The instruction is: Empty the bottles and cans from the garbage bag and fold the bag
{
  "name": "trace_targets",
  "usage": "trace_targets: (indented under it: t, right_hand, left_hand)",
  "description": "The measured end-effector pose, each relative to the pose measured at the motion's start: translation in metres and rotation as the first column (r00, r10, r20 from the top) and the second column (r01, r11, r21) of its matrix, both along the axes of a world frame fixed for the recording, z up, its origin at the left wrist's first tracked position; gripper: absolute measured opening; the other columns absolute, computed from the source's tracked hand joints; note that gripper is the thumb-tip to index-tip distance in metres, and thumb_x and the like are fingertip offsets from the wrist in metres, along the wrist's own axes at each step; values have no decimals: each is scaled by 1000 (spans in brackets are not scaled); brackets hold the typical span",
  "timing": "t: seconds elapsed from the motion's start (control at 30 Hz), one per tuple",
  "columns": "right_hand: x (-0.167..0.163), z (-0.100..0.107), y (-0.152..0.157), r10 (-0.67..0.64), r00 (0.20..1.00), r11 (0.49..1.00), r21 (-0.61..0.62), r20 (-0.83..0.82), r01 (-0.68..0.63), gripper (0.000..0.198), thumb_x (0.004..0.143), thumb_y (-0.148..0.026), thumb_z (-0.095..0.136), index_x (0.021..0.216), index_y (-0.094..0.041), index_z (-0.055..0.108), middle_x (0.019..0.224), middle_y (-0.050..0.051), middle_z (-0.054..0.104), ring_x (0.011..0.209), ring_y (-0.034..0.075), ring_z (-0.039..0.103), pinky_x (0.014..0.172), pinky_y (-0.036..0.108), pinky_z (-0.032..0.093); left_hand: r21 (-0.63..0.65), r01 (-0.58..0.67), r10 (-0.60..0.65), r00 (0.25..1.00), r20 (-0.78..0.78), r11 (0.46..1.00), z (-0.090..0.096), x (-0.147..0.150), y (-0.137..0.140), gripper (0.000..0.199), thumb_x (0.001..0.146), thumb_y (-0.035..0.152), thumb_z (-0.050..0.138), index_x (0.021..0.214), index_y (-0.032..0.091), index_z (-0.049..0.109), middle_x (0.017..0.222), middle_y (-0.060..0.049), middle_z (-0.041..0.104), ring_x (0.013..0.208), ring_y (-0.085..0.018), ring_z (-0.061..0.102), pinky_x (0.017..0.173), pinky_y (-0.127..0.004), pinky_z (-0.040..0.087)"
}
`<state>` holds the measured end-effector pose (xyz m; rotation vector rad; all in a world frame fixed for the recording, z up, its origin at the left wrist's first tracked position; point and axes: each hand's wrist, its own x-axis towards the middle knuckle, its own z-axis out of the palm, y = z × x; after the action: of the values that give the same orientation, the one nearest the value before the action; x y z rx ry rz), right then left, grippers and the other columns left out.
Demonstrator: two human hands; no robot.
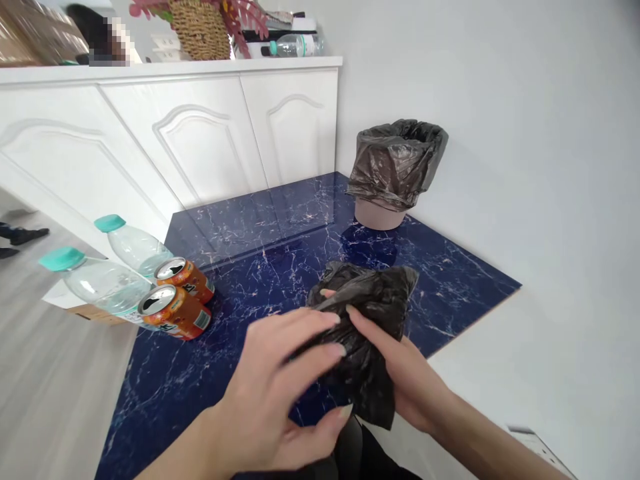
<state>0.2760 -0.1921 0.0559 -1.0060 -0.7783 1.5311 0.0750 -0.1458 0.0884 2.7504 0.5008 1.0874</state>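
A crumpled black plastic bag (373, 313) is above the near part of the blue marbled tabletop. My right hand (400, 360) is closed on it, with the thumb pressed across the front and the other fingers mostly hidden behind the plastic. My left hand (280, 387) is beside the bag's left edge, its fingers apart and its thumb spread away. Its fingertips overlap the bag in view; whether they touch it I cannot tell. Farther back stands a small bin (380, 215) lined with another black bag (387, 170), its rim open upward.
Two orange drink cans (183, 317) and two clear bottles with teal caps (107, 283) stand at the left edge of the table (300, 227). White cabinets (210, 140) border the back, with a woven basket (200, 30) on top. A wall (500, 133) runs along the right.
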Motion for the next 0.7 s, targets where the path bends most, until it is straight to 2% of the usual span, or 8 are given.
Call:
trace_targets:
  t: [0.1, 0.17, 0.27, 0.37, 0.4, 0.47, 0.57, 0.7]
  right_hand:
    - [21, -7, 17, -62, 994, 997, -48, 88, 67, 60, 92, -56, 77, 140, -21, 71, 135, 13, 77, 126, 34, 74, 115, 54, 56]
    - [39, -18, 35, -74, 978, 997, -9, 195, 78, 59, 89, -49, 81, 137, -16, 71, 138, 17, 75, 128, 35, 72, 115, 51, 56]
    - [68, -31, 59, -204, 918, 979, 94, 340, 182, 76, 89, -45, 78, 155, -17, 54, 159, 21, 59, 142, 35, 63, 118, 50, 54]
    - [86, -31, 64, -498, 646, 865, 385, 578, 323, 80, 96, -46, 70, 166, -23, 39, 172, 18, 43, 156, 32, 47, 127, 54, 43]
    - [87, -29, 62, -546, 537, 833, 484, 643, 268, 73, 100, -46, 65, 165, -23, 40, 172, 16, 43, 158, 31, 45, 130, 55, 38]
    - [84, -27, 58, -538, 368, 823, 567, 758, 36, 59, 107, -43, 52, 162, -22, 47, 169, 14, 47, 160, 28, 42, 134, 55, 32]
    - [74, -38, 55, -389, 190, 863, 429, 901, -267, 58, 114, -45, 36, 165, -20, 44, 173, 12, 42, 166, 27, 28, 136, 57, 23]
    - [72, -70, 65, -188, -21, 939, 173, 982, -296, 67, 115, -51, 19, 173, -18, 30, 180, 11, 25, 168, 29, 18, 135, 64, 16]
  left_hand:
    - [139, 143, -94, 946, -310, 980, -24, 9, 7, 51, 102, 37, 67, 149, 22, 55, 157, -10, 63, 149, -30, 56, 125, -47, 44]
    - [84, 166, -113, 889, -443, 983, -38, 16, 14, 58, 104, 45, 66, 153, 17, 53, 168, -12, 51, 159, -32, 43, 132, -51, 36]
    - [-2, 171, -147, 842, -520, 985, -55, 26, 29, 67, 106, 50, 63, 161, 17, 46, 174, -12, 40, 165, -34, 30, 137, -59, 22]
    - [-63, 184, -190, 828, -527, 981, -66, 37, 45, 61, 110, 48, 53, 163, 18, 45, 175, -11, 38, 165, -36, 27, 137, -65, 13]
    - [-85, 180, -198, 832, -518, 980, -69, 41, 49, 60, 111, 48, 51, 163, 19, 46, 174, -11, 39, 165, -36, 28, 137, -66, 12]
    - [-131, 168, -211, 844, -494, 977, -74, 50, 55, 56, 113, 46, 47, 163, 20, 46, 172, -11, 44, 166, -35, 27, 137, -66, 11]
    - [-176, 155, -220, 860, -459, 972, -80, 60, 58, 51, 113, 40, 45, 159, 20, 51, 165, -10, 54, 166, -32, 28, 138, -65, 9]
    - [-178, 141, -207, 872, -443, 974, -85, 62, 57, 44, 112, 40, 47, 150, 21, 61, 155, -10, 64, 158, -30, 44, 139, -60, 13]
